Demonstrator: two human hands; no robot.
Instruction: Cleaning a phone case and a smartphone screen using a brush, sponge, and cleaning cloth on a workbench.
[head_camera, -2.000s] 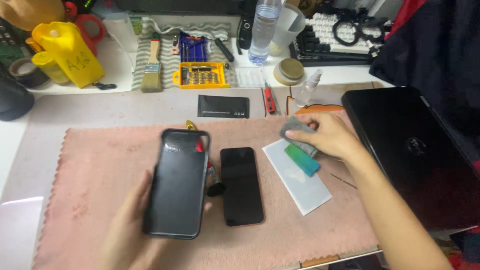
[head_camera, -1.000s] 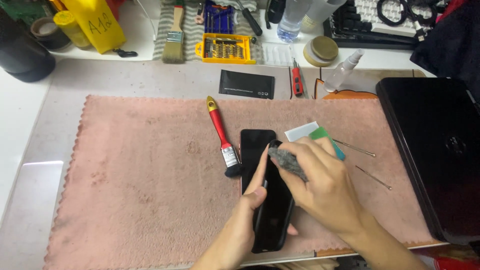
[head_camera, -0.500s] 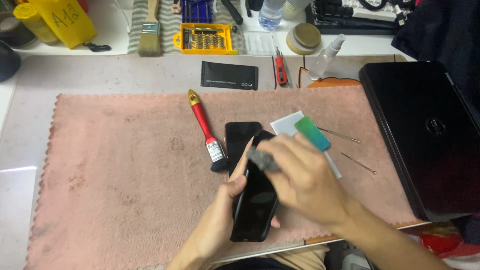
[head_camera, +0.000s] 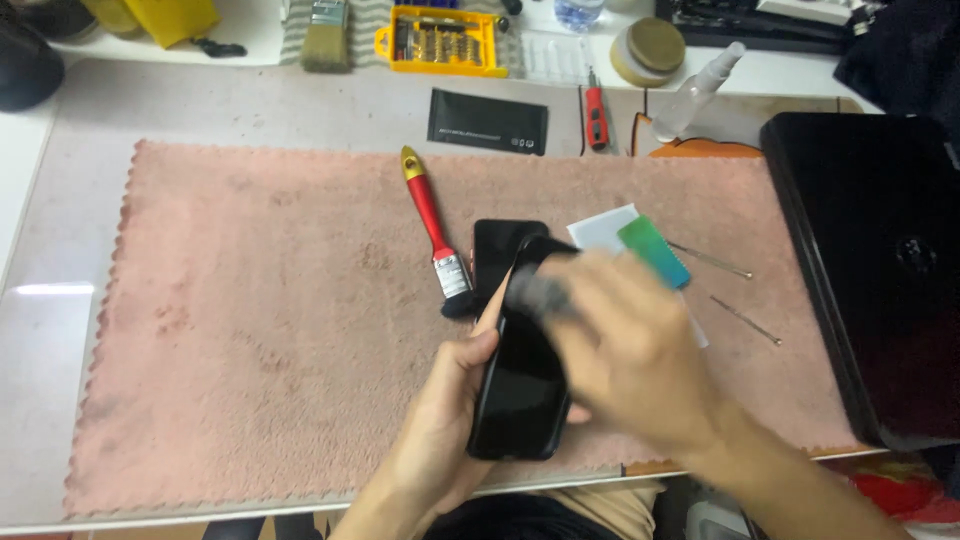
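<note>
black phone (head_camera: 520, 395) held by left hand (head_camera: 440, 425).

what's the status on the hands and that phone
Left hand gripping black phone by its edge, above pink mat. Right hand pressing small grey pad on phone's top, blurred. Second phone and red brush lie close behind.

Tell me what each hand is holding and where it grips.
Left hand grips the black phone along its left edge. Right hand presses a small grey cloth on the phone's top; blurred.
</note>
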